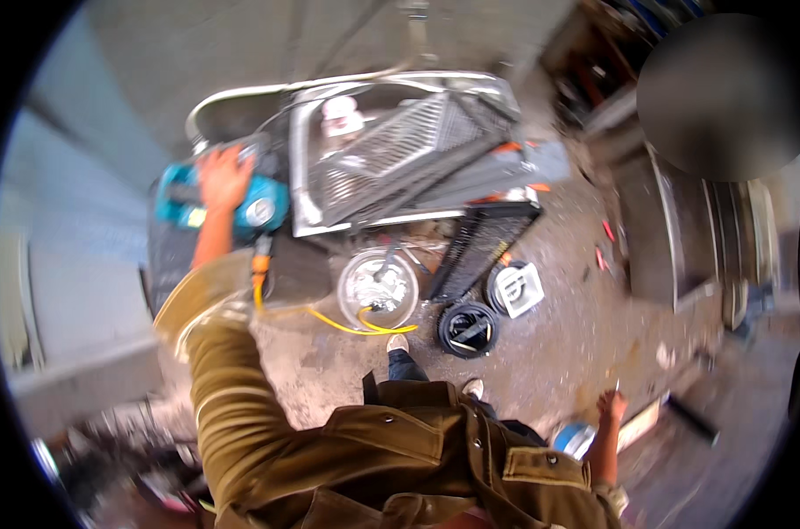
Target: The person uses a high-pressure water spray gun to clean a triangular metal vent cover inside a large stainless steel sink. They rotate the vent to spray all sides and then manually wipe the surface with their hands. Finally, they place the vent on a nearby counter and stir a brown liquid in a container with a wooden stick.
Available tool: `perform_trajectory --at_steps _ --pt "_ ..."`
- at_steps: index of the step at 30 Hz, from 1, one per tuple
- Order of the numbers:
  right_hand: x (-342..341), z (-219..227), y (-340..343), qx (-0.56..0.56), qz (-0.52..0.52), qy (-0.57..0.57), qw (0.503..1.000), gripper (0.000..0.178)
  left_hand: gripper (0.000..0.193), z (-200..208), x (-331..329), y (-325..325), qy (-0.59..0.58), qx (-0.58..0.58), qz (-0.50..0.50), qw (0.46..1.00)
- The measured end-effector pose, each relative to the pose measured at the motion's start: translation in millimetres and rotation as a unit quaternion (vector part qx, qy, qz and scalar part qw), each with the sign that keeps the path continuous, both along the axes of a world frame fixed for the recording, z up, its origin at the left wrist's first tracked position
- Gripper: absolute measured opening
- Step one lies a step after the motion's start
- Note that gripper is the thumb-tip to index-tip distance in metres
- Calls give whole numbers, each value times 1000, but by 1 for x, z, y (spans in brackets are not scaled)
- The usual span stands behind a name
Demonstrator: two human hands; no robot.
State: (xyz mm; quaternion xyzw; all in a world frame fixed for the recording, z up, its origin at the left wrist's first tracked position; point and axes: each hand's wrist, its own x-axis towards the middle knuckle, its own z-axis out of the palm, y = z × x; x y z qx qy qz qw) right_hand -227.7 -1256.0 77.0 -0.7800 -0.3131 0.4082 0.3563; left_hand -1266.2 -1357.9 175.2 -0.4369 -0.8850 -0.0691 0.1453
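Note:
On the left stands a teal pressure washer [272,204] with an orange hose connector at its near side. My left hand [224,179] lies over its top, fingers bent around the upper part; blur hides the exact grip. From the connector a yellow hose [329,323] runs across the floor to a clear bucket of water [378,289]. Low at my right side, away from these things, my right hand [611,406] is closed. A small pale tip shows at its fingers, too small to name.
Beyond the bucket, a metal sink [303,198] holds slatted metal filters [391,145] and a pink-white container [340,116]. A black grille [479,247] leans near a black bucket [468,331] and a white square part [518,289]. A grey cabinet [669,229] stands right.

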Motion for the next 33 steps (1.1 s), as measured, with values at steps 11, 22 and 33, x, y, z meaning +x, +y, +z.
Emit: perform_trajectory --at_steps 11,22,33 --pt "92 70 -130 -75 -237 -145 958 41 41 -15 80 8 74 262 -31 962" --pt "336 -57 -196 -58 -333 -52 940 14 41 -40 512 94 -124 137 -259 948" --pt "546 -21 -196 77 -446 97 886 23 40 -143 728 174 -281 -143 -131 940"
